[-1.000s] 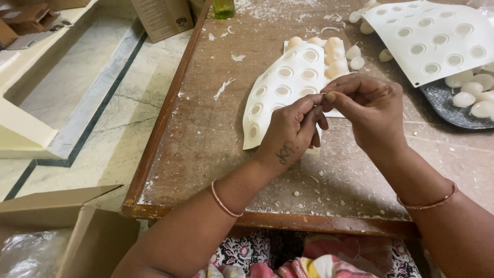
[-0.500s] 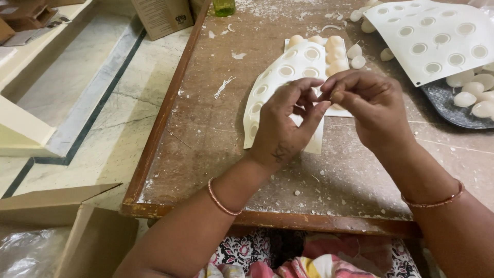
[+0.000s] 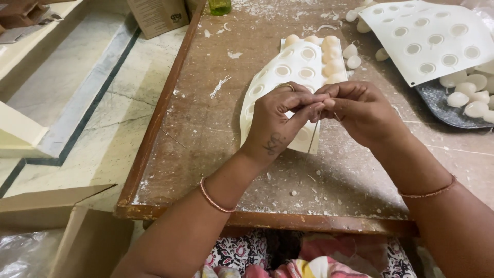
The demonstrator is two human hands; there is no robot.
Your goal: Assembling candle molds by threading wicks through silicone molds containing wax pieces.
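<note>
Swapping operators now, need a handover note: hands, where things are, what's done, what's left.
Left hand: fingertips pinched together with the right's over the white mould tray; what it grips is too small to tell.
Right hand: same pinch, apparently on a thin thread.
Tray lies on the wooden table, curled at one edge.
Done: rounded cream pieces fill one far column of the tray; more lie on the dark plate.
Left: the other tray cavities are empty.

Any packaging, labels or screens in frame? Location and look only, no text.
Brown cardboard box: floor, top centre-left, beside the table edge, small dark printed mark.
Open brown carton: bottom left, flaps up, clear plastic inside.
Green bottle: top table edge, mostly cropped.
No screens or signs.
</note>
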